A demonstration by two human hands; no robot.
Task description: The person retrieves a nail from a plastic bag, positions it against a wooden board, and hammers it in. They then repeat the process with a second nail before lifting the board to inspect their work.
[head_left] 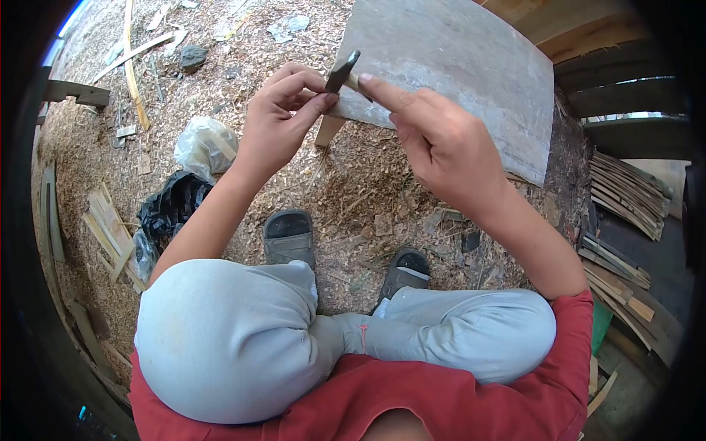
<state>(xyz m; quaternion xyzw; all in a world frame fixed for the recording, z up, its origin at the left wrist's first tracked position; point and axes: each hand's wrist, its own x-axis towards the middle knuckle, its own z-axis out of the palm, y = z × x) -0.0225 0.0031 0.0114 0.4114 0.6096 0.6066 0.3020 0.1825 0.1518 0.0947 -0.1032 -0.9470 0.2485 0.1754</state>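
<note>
- Left hand (283, 117) pinches a dark, narrow piece (341, 73) near the grey worktop (471, 73).
- Right hand (448, 140) extends its forefinger beside it; whether it grips anything, I cannot tell.

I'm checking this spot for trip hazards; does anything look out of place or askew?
Yes: a crumpled black bag and a whitish plastic bag lie on the shaving-strewn ground near the left arm, like stray litter. At upper left, long wood strips lie crossed, as if dropped.
</note>
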